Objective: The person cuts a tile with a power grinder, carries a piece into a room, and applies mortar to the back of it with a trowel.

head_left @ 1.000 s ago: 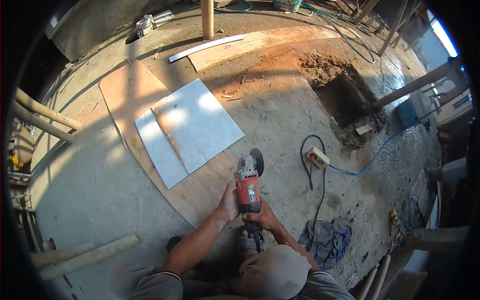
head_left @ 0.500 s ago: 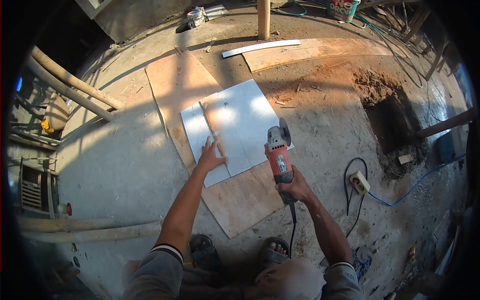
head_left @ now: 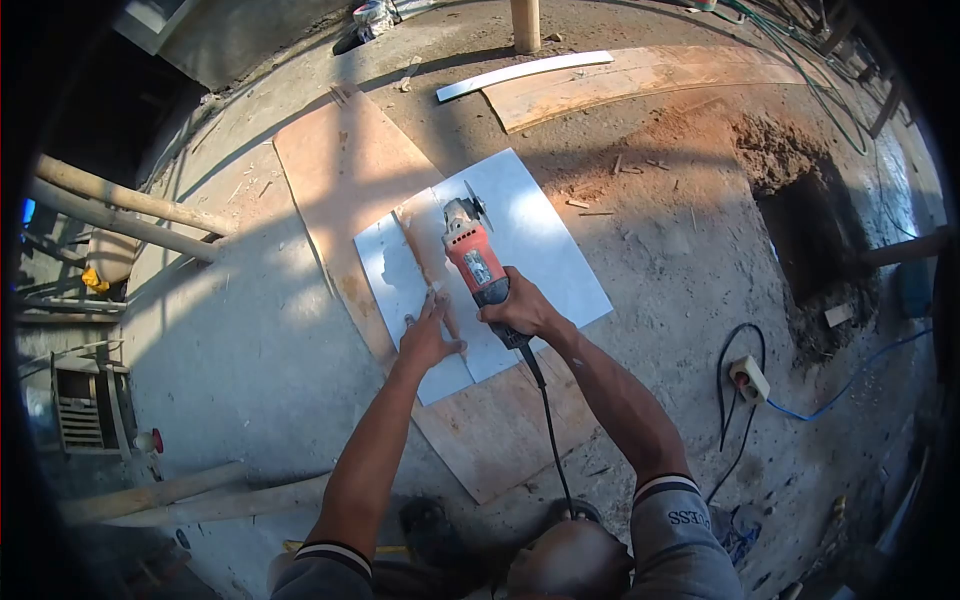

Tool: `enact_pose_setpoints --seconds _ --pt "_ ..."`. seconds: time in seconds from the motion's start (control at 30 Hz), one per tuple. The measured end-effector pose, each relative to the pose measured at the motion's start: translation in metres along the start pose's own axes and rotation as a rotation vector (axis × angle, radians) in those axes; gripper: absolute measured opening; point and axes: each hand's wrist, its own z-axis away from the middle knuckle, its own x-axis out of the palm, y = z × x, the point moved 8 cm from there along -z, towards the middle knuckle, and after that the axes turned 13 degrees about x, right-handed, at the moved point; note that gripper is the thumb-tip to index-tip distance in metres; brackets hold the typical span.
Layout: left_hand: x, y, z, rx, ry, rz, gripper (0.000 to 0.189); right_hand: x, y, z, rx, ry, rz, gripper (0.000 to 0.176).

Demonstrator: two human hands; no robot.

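My right hand [head_left: 520,305] is wrapped round the dark rear handle of a red and black angle grinder [head_left: 477,265]. The grinder's disc stands edge-up above a white panel [head_left: 555,250], left of the panel's middle, with the head overlapping it in this view. My left hand [head_left: 430,335] presses on the panel with fingers and thumb spread, across a narrow brown wooden strip [head_left: 415,243] that runs lengthwise over the white surface. Under the panel lies a long plywood sheet [head_left: 335,150] on the concrete floor. The grinder's black cord hangs down between my arms.
To the right, a power socket [head_left: 748,380] with black and blue cables lies on the floor, near a dug pit [head_left: 800,240]. A curved plywood piece [head_left: 650,80] and a white strip [head_left: 525,76] lie at the back. Wooden poles [head_left: 125,220] are at the left.
My right hand has carried the grinder leftward from the panel's right edge to over its middle-left. My left hand stays at the wooden strip. The view has shifted slightly.
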Motion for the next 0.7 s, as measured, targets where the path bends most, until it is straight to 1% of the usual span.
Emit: enact_pose_setpoints --seconds 0.07,0.13,0.2,0.27,0.3,0.4,0.5,0.63,0.7 --pt "0.001 -0.001 -0.001 -0.009 -0.010 0.012 0.098 0.006 -0.015 -0.020 -0.014 -0.028 0.009 0.077" --pt "-0.002 0.002 -0.002 0.029 0.017 -0.026 0.098 0.011 -0.027 -0.045 -0.021 -0.017 0.006 0.077" --pt "-0.004 0.004 -0.001 0.003 -0.013 -0.025 0.098 0.018 -0.039 -0.070 -0.031 -0.003 0.003 0.077" --pt "-0.002 0.003 -0.001 -0.024 -0.042 -0.018 0.098 0.026 -0.052 -0.090 -0.049 -0.012 -0.119 0.077" --pt "-0.002 0.002 0.000 -0.024 -0.040 -0.004 0.099 0.030 -0.055 -0.100 -0.043 -0.010 -0.122 0.077" --pt "-0.001 0.000 -0.003 -0.036 -0.054 0.011 0.101 0.039 -0.064 -0.123 -0.050 0.020 -0.025 0.078" --pt "-0.002 0.001 -0.002 -0.053 -0.067 -0.009 0.101 0.046 -0.060 -0.134 0.002 -0.009 0.030 0.079" --pt "-0.003 0.002 -0.001 -0.059 -0.071 -0.036 0.100 0.058 -0.054 -0.148 -0.004 -0.015 -0.015 0.079" --pt "-0.002 0.000 0.001 -0.050 -0.054 -0.005 0.100 0.057 -0.052 -0.148 0.032 -0.002 0.011 0.080"
